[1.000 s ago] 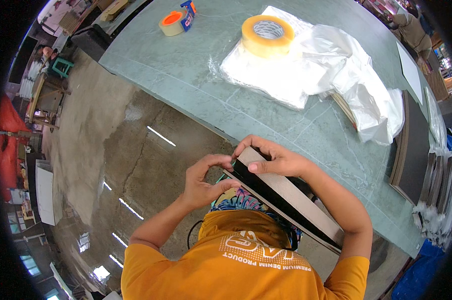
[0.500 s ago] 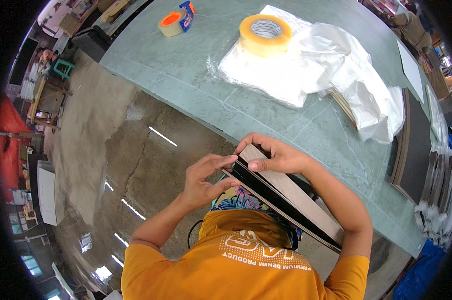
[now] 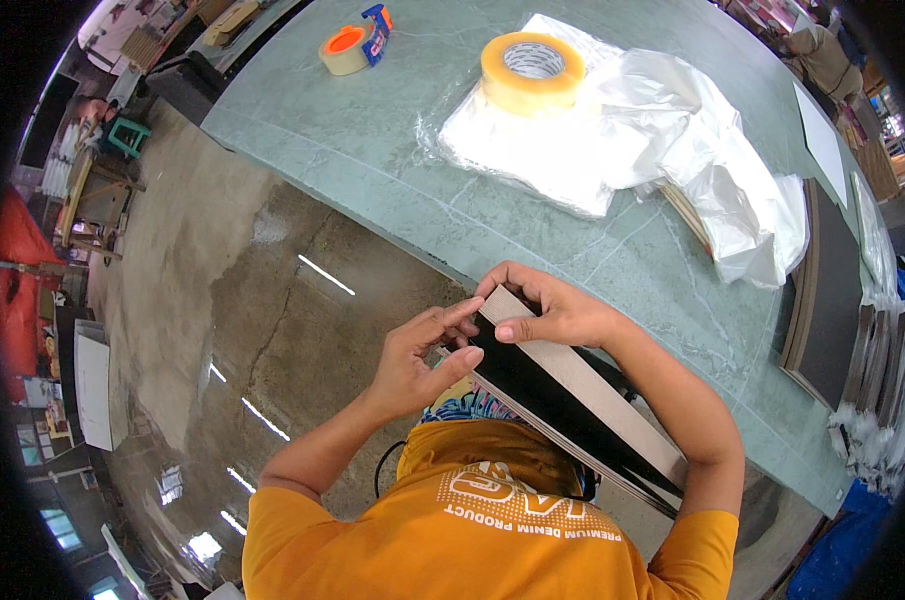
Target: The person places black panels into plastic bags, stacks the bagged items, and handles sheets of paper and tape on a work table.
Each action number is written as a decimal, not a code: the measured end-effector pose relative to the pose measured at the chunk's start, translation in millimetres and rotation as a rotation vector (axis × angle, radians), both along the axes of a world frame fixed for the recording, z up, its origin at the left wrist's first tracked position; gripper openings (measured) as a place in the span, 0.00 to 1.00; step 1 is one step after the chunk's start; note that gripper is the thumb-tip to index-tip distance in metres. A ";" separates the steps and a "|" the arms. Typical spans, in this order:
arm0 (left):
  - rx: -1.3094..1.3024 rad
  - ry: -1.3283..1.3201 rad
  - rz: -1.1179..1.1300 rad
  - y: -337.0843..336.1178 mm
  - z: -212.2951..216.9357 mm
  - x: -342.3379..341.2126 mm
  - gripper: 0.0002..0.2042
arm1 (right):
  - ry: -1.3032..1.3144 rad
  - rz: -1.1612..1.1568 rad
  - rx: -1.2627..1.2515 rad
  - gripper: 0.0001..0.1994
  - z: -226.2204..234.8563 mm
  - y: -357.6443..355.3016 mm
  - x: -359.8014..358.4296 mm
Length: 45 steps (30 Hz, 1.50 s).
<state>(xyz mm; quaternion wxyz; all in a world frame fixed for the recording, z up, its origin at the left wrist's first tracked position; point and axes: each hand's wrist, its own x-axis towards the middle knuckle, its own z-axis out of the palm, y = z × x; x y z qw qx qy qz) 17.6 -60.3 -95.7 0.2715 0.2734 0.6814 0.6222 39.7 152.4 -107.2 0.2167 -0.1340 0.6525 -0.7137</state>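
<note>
In front of my body, beside the table's edge, several long boards are held at a slant, their near ends fanned apart. One board shows a grey-beige face; beside it is a wide black face. My right hand is closed on the grey-beige board's upper end, thumb on its face and fingers curled over the far side. At the same end, my left hand has its fingertips against the black board's edge and its thumb over the near side. The lower ends of the boards lie by my right forearm.
The grey-green table carries a roll of clear tape on white plastic bags, and a tape dispenser. Dark boards are stacked at its right, near plastic-wrapped bundles. Concrete floor lies left.
The gap between the boards has widened, baring more of the black face. My left thumb has shifted slightly up and onto the boards' near side; my right hand stays nearly in place.
</note>
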 end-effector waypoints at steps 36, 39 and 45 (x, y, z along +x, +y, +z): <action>0.128 -0.042 -0.005 2.2 -6.9 -1.3 0.23 | 0.114 -0.048 0.072 0.17 2.4 -0.8 0.6; 0.102 0.046 -0.018 0.8 -8.7 -2.4 0.22 | 0.091 -0.038 0.093 0.17 2.7 -0.3 0.8; 0.042 0.036 -0.030 -2.1 -6.2 -2.2 0.21 | 0.037 -0.036 0.030 0.18 0.4 -0.3 1.3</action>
